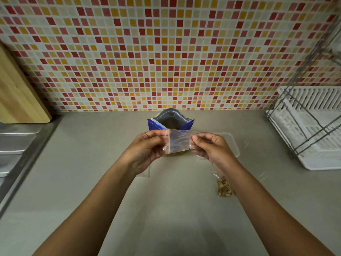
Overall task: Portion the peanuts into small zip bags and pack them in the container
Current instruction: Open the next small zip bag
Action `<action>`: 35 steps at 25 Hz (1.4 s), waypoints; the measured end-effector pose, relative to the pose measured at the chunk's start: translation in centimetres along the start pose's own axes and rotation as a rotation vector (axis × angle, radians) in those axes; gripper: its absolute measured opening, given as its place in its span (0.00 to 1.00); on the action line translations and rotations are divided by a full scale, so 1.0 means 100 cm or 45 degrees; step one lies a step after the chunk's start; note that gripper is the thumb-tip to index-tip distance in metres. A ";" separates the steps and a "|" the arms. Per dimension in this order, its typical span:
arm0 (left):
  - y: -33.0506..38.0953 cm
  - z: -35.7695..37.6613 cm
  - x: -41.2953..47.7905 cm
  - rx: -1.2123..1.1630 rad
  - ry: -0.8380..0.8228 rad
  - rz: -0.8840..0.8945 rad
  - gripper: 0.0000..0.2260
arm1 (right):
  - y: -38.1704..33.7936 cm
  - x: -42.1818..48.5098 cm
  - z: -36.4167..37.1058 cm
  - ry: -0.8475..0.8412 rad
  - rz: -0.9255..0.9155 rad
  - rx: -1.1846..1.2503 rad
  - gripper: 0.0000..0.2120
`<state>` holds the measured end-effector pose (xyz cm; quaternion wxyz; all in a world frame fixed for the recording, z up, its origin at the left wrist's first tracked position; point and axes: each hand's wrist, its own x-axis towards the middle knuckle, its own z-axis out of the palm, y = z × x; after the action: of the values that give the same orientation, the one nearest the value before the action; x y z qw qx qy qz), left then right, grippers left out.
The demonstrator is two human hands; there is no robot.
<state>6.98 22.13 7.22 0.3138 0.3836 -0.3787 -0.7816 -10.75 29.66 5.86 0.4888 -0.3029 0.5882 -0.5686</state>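
A small clear zip bag (178, 141) is held up between both hands above the counter, and it looks empty. My left hand (145, 150) pinches its left edge and my right hand (210, 146) pinches its right edge. Behind it stands the open blue peanut pouch (170, 121) with a silver inside. A filled zip bag of peanuts (224, 186) lies on the counter beside my right forearm. A clear plastic container (233, 145) sits to the right, partly hidden by my right hand. Another flat clear bag (144, 173) peeks out under my left wrist.
A white dish rack with a wire frame (311, 126) stands at the right. A wooden cutting board (16, 95) leans on the tiled wall at the left, above a steel sink edge (22, 145). The grey counter (166, 209) stretches toward me.
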 end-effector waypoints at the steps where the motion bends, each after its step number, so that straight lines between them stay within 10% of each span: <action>1: 0.002 0.000 0.000 0.140 0.037 0.064 0.08 | -0.002 -0.001 -0.001 0.011 -0.044 -0.014 0.03; 8: 0.013 0.007 0.003 1.001 0.329 0.454 0.09 | -0.016 -0.003 -0.005 -0.002 -0.148 -0.127 0.03; 13: 0.019 0.010 0.005 0.649 0.253 0.305 0.09 | -0.016 0.004 -0.010 0.078 -0.081 -0.042 0.05; 21: 0.027 0.023 0.009 0.726 0.204 0.277 0.09 | -0.022 0.010 -0.002 0.030 -0.977 -1.590 0.44; 35: 0.015 0.038 0.015 0.972 0.347 0.500 0.18 | -0.017 0.024 0.006 0.122 -1.009 -1.604 0.29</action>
<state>3.36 21.51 9.53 0.3393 0.4921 -0.6608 -0.4540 -11.31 27.00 7.01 -0.0453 -0.6898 0.6702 -0.2700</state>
